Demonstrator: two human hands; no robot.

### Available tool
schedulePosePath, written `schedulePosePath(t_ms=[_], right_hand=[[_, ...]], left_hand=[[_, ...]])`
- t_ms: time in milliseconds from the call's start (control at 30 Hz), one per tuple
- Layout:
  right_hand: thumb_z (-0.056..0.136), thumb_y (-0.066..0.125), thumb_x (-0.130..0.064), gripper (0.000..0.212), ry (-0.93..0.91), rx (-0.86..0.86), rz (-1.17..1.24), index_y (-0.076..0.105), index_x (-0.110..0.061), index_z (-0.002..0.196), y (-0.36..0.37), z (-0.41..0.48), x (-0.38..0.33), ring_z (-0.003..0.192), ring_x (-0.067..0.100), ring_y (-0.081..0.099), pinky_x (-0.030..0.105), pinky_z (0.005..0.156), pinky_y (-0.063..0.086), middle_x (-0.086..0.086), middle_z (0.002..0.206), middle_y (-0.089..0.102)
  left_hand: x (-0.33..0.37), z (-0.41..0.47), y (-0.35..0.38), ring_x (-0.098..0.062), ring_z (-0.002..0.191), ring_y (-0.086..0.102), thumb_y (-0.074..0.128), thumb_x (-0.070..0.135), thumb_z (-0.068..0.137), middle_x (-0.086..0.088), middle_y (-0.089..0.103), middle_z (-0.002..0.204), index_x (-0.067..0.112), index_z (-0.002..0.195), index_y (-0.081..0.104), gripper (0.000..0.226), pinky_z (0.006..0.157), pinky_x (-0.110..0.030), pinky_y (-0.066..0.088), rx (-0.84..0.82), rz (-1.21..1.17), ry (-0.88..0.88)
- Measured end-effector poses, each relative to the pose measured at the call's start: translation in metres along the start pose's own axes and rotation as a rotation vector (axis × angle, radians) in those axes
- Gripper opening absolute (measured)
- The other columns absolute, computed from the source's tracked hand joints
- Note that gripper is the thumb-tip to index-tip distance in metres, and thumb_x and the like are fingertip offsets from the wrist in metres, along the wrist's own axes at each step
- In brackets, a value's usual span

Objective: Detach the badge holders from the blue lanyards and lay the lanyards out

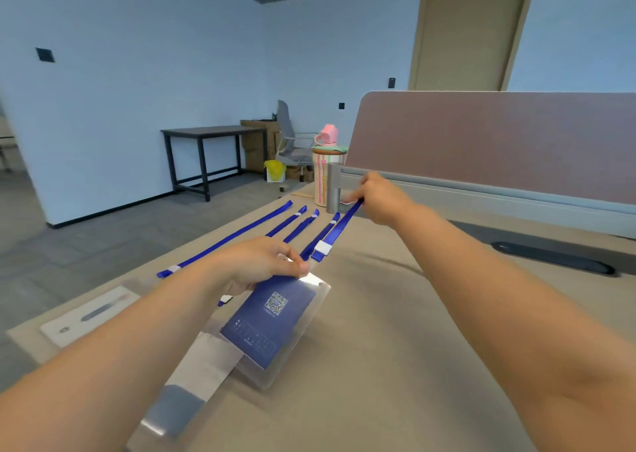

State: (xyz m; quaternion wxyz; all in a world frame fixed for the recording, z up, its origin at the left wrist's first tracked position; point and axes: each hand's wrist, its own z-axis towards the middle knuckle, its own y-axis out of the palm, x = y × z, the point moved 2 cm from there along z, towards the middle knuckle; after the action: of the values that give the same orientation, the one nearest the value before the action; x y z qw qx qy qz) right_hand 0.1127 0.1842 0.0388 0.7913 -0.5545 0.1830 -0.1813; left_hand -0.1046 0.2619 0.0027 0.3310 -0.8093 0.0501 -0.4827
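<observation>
Matte beige desk (378, 365), smooth, its left edge running diagonally away. Nearest is an overlapping stack of clear glossy plastic badge holders (192, 376), flat rectangles with rounded corners. The top holder (275, 327) carries a dark blue card with a QR code. On its far edge the left hand (261, 262) has its fingers curled, thumb and fingertips pinching the plastic. A flat white strip (89, 314) lies by the left desk edge. Plain desk surface spreads right of the holders, under the right forearm. Just past the left hand, four blue woven lanyards (234, 234) lie flat, roughly parallel and apart, with white clips; the longest is nearest the left edge. Just right of them is a fifth lanyard (340, 226). The right hand (382, 198) is closed around its far end and holds it stretched straight. Its white-clipped near end sits just beyond the left fingertips; contact with the desk is unclear. A black oval cable slot (550, 262) sits at right. Behind are a metal post (333, 190), a striped cup (321, 176) with a pink lid, and a mauve fabric partition (499, 141). Far back are a black table (213, 152), a grey chair (292, 141) and a door (471, 31).
</observation>
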Motion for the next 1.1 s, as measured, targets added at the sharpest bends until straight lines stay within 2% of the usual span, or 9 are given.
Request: schedulePosePath(t_ms=[167, 333, 400, 467, 533, 600, 667, 967, 1100], right_hand=[[0.09, 0.047, 0.002, 0.045, -0.042, -0.266, -0.043, 0.058, -0.022, 0.126, 0.075, -0.018, -0.006, 0.121, 0.025, 0.047, 0.032, 0.101, 0.038, 0.007, 0.132, 0.047], [0.095, 0.047, -0.014, 0.035, -0.075, -0.193, -0.099, 0.056, -0.023, 0.127, 0.095, -0.038, -0.006, 0.121, 0.027, 0.044, 0.032, 0.099, 0.038, 0.008, 0.132, 0.041], [0.095, 0.048, -0.019, 0.019, -0.125, -0.177, -0.145, 0.06, -0.027, 0.107, 0.095, -0.044, -0.01, 0.115, 0.026, 0.047, 0.03, 0.093, 0.04, 0.008, 0.125, 0.046], [0.095, 0.048, -0.025, 0.016, -0.208, -0.149, -0.253, 0.048, -0.031, 0.081, 0.094, -0.051, -0.014, 0.11, 0.026, 0.051, 0.03, 0.087, 0.042, 0.01, 0.117, 0.05], [0.096, 0.046, -0.026, 0.01, -0.161, -0.146, -0.221, 0.055, -0.021, 0.093, 0.095, -0.058, -0.018, 0.108, 0.026, 0.051, 0.03, 0.085, 0.042, 0.011, 0.116, 0.051], [0.096, 0.042, -0.018, 0.03, -0.119, -0.16, -0.202, 0.052, -0.018, 0.124, 0.097, -0.061, -0.022, 0.114, 0.027, 0.047, 0.032, 0.09, 0.043, 0.01, 0.12, 0.051], [0.097, 0.04, -0.016, 0.037, -0.089, -0.187, -0.247, 0.046, -0.022, 0.133, 0.094, -0.066, -0.029, 0.116, 0.026, 0.045, 0.033, 0.092, 0.045, 0.01, 0.119, 0.053], [0.092, 0.048, -0.011, 0.028, -0.025, -0.213, -0.304, 0.054, -0.015, 0.119, 0.092, -0.074, -0.043, 0.111, 0.025, 0.051, 0.032, 0.083, 0.047, 0.009, 0.116, 0.052], [0.093, 0.046, -0.011, 0.026, 0.069, -0.212, -0.258, 0.054, -0.013, 0.118, 0.092, -0.075, -0.042, 0.109, 0.027, 0.054, 0.031, 0.077, 0.045, 0.009, 0.117, 0.05]], left_hand=[[-0.013, 0.002, 0.009, -0.017, 0.095, 0.061, 0.066, 0.036, 0.081, -0.003, 0.063, 0.102, 0.023, 0.092, 0.059, 0.018, 0.069, -0.025, 0.051, -0.028, -0.025, -0.019], [-0.021, -0.007, 0.016, -0.014, 0.084, 0.061, 0.063, 0.029, 0.085, -0.002, 0.064, 0.091, 0.019, 0.09, 0.061, 0.011, 0.068, -0.022, 0.05, -0.065, -0.016, -0.003], [-0.024, -0.012, 0.018, -0.014, 0.08, 0.061, 0.064, 0.026, 0.085, -0.004, 0.065, 0.09, 0.015, 0.094, 0.061, 0.014, 0.069, -0.023, 0.051, -0.079, 0.0, 0.003], [-0.028, -0.017, 0.02, -0.017, 0.082, 0.061, 0.065, 0.025, 0.084, -0.006, 0.064, 0.09, 0.013, 0.097, 0.059, 0.018, 0.076, -0.03, 0.053, -0.08, 0.001, -0.001], [-0.03, -0.024, 0.023, -0.014, 0.075, 0.06, 0.064, 0.025, 0.086, -0.004, 0.062, 0.085, 0.013, 0.096, 0.058, 0.016, 0.069, -0.027, 0.052, -0.08, 0.029, 0.013], [-0.031, -0.032, 0.024, -0.009, 0.069, 0.057, 0.063, 0.027, 0.086, 0.001, 0.061, 0.08, 0.016, 0.092, 0.058, 0.013, 0.062, -0.021, 0.048, -0.056, 0.111, 0.046], [-0.033, -0.039, 0.024, -0.008, 0.073, 0.057, 0.066, 0.029, 0.084, 0.004, 0.062, 0.08, 0.017, 0.088, 0.06, 0.014, 0.069, -0.023, 0.047, -0.014, 0.189, 0.096], [-0.045, -0.056, 0.027, -0.006, 0.08, 0.054, 0.068, 0.035, 0.08, 0.006, 0.063, 0.089, 0.021, 0.087, 0.062, 0.016, 0.066, -0.016, 0.044, 0.126, 0.408, 0.256], [-0.049, -0.054, 0.033, -0.008, 0.083, 0.055, 0.067, 0.037, 0.08, 0.006, 0.063, 0.089, 0.022, 0.087, 0.06, 0.018, 0.074, -0.023, 0.048, 0.158, 0.491, 0.302]])
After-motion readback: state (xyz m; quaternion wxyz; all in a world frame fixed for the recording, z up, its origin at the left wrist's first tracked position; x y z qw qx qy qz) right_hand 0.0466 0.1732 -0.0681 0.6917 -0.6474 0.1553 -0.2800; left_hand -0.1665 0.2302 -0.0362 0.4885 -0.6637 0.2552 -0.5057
